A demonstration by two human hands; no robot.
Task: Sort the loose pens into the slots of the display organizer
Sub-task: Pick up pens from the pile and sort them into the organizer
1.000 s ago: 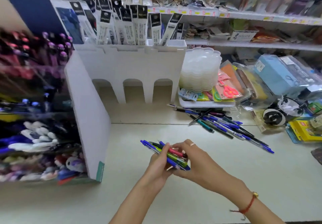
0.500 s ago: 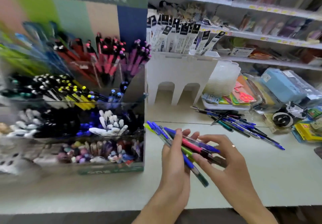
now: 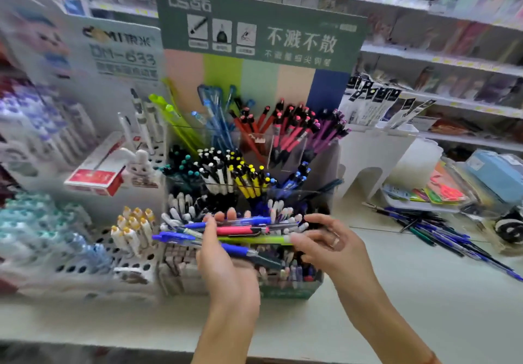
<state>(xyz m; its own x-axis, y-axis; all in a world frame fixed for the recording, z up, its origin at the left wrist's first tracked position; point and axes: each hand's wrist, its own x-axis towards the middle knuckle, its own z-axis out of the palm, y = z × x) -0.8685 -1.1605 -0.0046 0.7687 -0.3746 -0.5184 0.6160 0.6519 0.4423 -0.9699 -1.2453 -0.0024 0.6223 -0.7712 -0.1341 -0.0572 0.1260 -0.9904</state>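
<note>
currently left hand (image 3: 226,264) is gripping a fanned bunch of pens (image 3: 240,233) (blue, pink, green), fingers curled round it, just in front of the display organizer (image 3: 249,165). right hand (image 3: 331,244) is pinching the green pen (image 3: 254,240) at its right end w/ thumb + fingertips. more loose pens (image 3: 441,233) are lying on the counter (image 3: 424,307), well to the right. frame is blurring at the edges.

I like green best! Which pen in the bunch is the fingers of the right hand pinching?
The light green pen. The right hand pinches its end, while the blue and pink pens in the left hand lie above and below it.
</note>
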